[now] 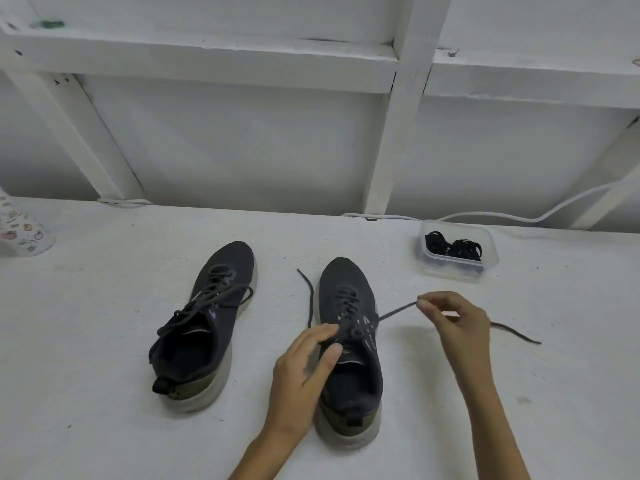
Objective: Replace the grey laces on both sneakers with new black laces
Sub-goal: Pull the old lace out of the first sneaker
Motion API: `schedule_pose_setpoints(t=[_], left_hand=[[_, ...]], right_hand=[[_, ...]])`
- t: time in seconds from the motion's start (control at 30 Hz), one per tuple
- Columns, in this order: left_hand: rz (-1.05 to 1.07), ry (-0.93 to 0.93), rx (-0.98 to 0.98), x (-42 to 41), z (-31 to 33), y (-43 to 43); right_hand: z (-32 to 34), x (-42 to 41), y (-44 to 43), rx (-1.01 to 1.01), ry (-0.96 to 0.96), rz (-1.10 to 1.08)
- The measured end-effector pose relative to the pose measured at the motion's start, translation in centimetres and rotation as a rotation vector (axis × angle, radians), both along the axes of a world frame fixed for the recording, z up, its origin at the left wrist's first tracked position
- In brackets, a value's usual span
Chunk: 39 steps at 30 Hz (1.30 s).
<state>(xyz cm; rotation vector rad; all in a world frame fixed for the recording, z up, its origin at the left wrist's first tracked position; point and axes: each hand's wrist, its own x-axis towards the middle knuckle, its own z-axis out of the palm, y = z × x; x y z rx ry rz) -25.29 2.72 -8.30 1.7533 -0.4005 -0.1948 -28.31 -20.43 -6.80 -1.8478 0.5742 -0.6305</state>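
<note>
White painted surface carries everything, and at its left edge stands a cup [20,226] printed with small fruit drawings, with no words I can read. Next comes the left sneaker [207,327], its grey lace [211,296] threaded through every eyelet, so that shoe is untouched. A small purple mark sits on its tongue, too blurred to read. Toward the near edge my left hand [304,368] pinches the lace crossing on the tongue of the right sneaker [349,348], steadying it. One loose end [310,299] lies just beside that shoe's left side. My right hand [453,320] pinches the other strand [398,310] between thumb and fingertips, drawn taut away from the eyelets, with its tail [516,336] trailing on the surface behind. Pale stripes mark the shoe's side, but no brand name shows. I judge I am early in unlacing; next I must draw this strand out eyelet by eyelet. Near the far right edge a clear tub [453,274] holds the new black laces [457,249].
</note>
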Motion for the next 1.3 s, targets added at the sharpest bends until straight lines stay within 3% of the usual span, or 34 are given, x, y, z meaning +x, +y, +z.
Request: schedule_pose_setpoints(t=[0.1,0.27,0.37,0.57,0.67,0.77,0.97,1.2,1.3], left_hand=[[0.04,0.062,-0.06,0.8,0.7,0.2],[0.239,0.082,-0.15,3.3,1.5,0.7],[0.342,0.032,-0.111,4.8,1.3,1.3],[0.173,-0.163,-0.038,1.6,1.2,0.5],[0.089,-0.174,0.054,0.6,0.6,-0.4],[0.078,-0.204,0.137,1.3,0.5,-0.9],[0.066,-0.35,0.229,1.7,0.6,-0.7],[0.033,-0.414,0.272,1.9,0.5,-0.8],[0.033,-0.397,0.266,2.0,0.4,-0.8]], right_hand=[[0.1,-0.3,2.1,-0.128,-0.013,0.077],[0.9,-1.3,5.4,0.022,0.02,0.272],[0.7,-1.7,6.6,-0.036,0.11,0.384],[0.4,-1.0,7.7,-0.297,0.149,0.324],[0.3,-0.7,8.2,-0.491,0.134,0.282],[0.2,-0.9,8.3,-0.518,0.071,0.241],[-0.4,-1.0,8.7,-0.292,-0.085,0.238],[-0.1,-0.6,7.9,0.513,-0.031,0.302],[1.1,-0.5,6.1,0.857,-0.099,0.261]])
